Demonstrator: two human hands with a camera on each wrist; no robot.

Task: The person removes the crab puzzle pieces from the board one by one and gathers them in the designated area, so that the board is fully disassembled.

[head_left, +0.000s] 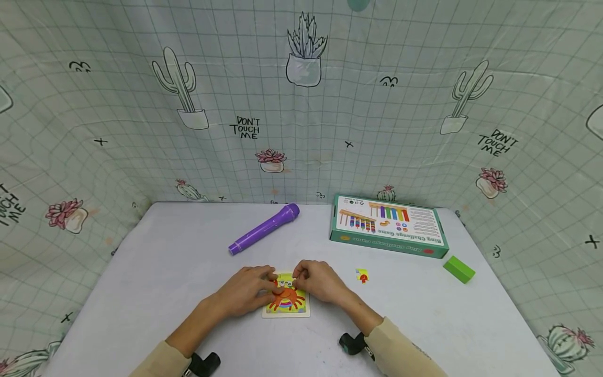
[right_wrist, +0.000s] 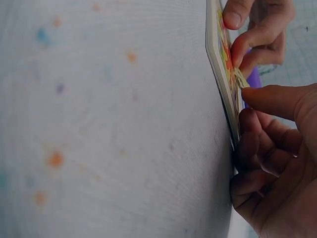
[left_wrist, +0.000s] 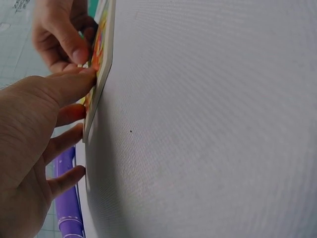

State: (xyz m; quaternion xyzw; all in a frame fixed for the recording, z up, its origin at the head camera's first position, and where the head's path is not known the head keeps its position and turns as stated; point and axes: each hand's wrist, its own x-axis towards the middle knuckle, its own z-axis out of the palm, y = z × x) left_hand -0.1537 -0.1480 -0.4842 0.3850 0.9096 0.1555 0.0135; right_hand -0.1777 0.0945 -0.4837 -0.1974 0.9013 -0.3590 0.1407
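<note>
head view: both hands meet over the crab puzzle [head_left: 286,301] at the table's [head_left: 155,272] near edge, left hand [head_left: 247,290] and right hand [head_left: 319,280] pinching a piece at its top.

left wrist: fingers [left_wrist: 74,82] rest on the board's edge.

right wrist: thumb and fingers [right_wrist: 252,42] nip the piece.

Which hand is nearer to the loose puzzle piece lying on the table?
Right. The right hand rests on the crab puzzle, just left of the loose puzzle piece; the left hand is farther left, across the puzzle.
</note>
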